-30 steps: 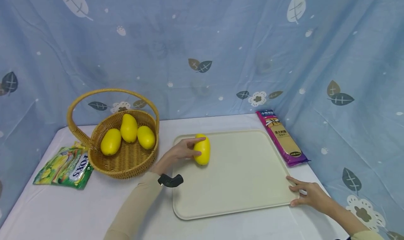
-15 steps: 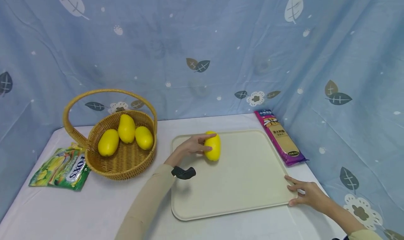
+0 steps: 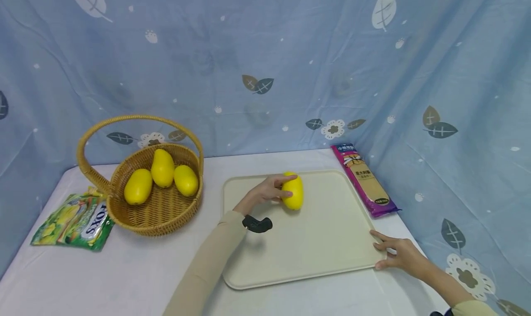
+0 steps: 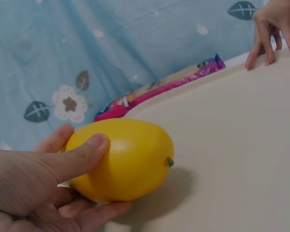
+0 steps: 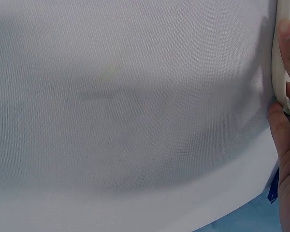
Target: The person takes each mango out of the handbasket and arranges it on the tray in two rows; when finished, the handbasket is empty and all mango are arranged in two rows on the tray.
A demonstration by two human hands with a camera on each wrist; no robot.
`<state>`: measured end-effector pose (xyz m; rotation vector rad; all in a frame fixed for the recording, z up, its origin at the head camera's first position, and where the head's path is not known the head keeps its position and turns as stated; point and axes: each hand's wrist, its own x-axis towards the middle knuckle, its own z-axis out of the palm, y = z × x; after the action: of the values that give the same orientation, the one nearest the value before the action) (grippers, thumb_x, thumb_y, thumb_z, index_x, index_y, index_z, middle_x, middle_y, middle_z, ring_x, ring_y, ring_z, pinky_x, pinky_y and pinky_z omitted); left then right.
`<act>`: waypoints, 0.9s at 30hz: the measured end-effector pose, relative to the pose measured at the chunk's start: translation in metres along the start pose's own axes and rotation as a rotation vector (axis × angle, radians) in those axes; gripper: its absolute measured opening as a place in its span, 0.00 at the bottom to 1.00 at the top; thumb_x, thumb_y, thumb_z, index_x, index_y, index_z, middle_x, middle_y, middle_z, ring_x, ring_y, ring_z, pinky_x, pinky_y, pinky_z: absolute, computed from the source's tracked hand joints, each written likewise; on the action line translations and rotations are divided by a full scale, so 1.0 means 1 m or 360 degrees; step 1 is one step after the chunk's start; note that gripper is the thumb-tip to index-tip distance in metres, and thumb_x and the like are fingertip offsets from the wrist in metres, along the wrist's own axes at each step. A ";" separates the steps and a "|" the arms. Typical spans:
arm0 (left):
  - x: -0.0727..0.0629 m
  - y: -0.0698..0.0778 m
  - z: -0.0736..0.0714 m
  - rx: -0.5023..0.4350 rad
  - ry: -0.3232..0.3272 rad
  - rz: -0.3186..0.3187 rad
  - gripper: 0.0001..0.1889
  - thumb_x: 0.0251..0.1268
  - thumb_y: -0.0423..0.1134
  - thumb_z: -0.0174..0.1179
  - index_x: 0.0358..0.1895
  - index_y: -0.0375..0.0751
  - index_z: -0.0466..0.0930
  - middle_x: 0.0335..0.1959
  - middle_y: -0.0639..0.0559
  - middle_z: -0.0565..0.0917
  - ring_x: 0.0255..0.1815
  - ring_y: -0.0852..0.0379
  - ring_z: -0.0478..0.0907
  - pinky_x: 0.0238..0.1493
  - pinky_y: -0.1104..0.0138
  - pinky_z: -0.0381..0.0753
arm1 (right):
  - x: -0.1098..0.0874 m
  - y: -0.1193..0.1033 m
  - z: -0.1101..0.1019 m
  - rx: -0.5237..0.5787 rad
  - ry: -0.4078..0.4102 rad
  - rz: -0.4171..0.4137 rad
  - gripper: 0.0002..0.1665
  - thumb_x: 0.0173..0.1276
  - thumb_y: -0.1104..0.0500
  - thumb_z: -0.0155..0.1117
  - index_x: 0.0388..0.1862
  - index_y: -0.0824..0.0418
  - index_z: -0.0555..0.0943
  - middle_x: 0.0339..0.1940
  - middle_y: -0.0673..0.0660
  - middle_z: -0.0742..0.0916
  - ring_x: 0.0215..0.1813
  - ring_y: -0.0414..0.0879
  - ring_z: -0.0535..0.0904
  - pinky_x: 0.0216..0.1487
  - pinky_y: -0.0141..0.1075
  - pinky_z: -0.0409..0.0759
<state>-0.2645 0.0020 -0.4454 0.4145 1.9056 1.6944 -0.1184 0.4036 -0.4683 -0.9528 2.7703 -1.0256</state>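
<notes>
My left hand (image 3: 267, 191) holds a yellow mango (image 3: 295, 193) over the back half of a cream tray (image 3: 315, 242). In the left wrist view, thumb and fingers wrap one end of the mango (image 4: 130, 159); its green stem tip points away and its shadow falls on the tray. At the tray's near right corner, my right hand (image 3: 404, 256) grips the edge, thumb on the front rim and fingers on the right side. The right wrist view shows only part of that hand (image 5: 287, 145) at the tray rim (image 5: 279, 63).
A wicker basket (image 3: 155, 226) with a tall handle stands at the left, with three more mangoes (image 3: 163, 168) inside. A green FOX'S bag (image 3: 74, 221) lies beside it. Right of the tray is a purple noodle packet (image 3: 367, 180), near the blue leaf-patterned curtain (image 3: 257, 39).
My left hand has carried the mango rightward over the tray, from near its left side toward its middle. The right hand stays at the corner. The head view has shifted slightly.
</notes>
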 end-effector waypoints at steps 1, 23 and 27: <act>0.001 -0.001 0.002 -0.0002 0.0002 0.0014 0.31 0.64 0.27 0.60 0.71 0.45 0.65 0.65 0.38 0.71 0.48 0.52 0.76 0.46 0.61 0.83 | 0.000 0.000 0.000 0.0001 0.0000 -0.0006 0.31 0.43 0.58 0.78 0.42 0.79 0.81 0.64 0.40 0.69 0.55 0.26 0.69 0.39 0.21 0.79; 0.037 0.003 0.024 0.0356 0.0229 0.0047 0.30 0.60 0.35 0.66 0.67 0.50 0.72 0.64 0.41 0.72 0.39 0.56 0.74 0.35 0.67 0.83 | 0.000 -0.001 0.002 0.0061 0.0008 -0.0029 0.31 0.42 0.61 0.78 0.42 0.81 0.80 0.65 0.42 0.70 0.54 0.27 0.72 0.37 0.28 0.82; 0.043 0.005 0.029 0.0429 0.0220 0.0107 0.30 0.61 0.35 0.66 0.68 0.48 0.70 0.64 0.40 0.72 0.42 0.54 0.72 0.37 0.65 0.83 | -0.001 0.001 0.003 0.0063 0.0012 -0.0026 0.31 0.42 0.61 0.78 0.42 0.81 0.80 0.65 0.41 0.69 0.53 0.27 0.73 0.38 0.26 0.82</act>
<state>-0.2828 0.0508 -0.4507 0.4789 2.2559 1.5460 -0.1172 0.4029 -0.4715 -0.9706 2.7413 -1.0844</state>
